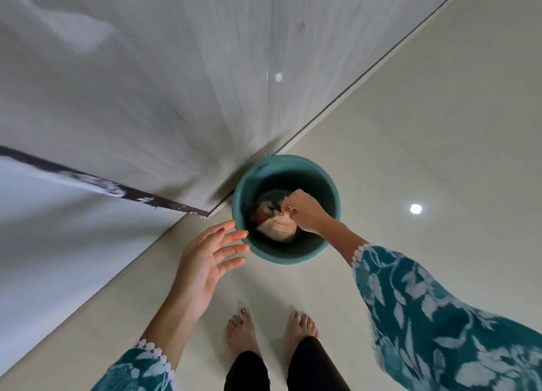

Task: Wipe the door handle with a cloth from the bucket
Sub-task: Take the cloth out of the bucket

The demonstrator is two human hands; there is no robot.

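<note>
A teal bucket stands on the pale floor against the foot of a light wooden door. Inside it lies a crumpled cloth, pale with dark and reddish patches. My right hand reaches down into the bucket, its fingers pinched on the cloth's upper edge. My left hand hovers open just left of the bucket's rim, fingers spread, touching nothing. No door handle is in view.
The door's dark bottom edge runs along the left, with a white wall below it. Glossy cream floor tiles spread to the right. My bare feet stand just behind the bucket.
</note>
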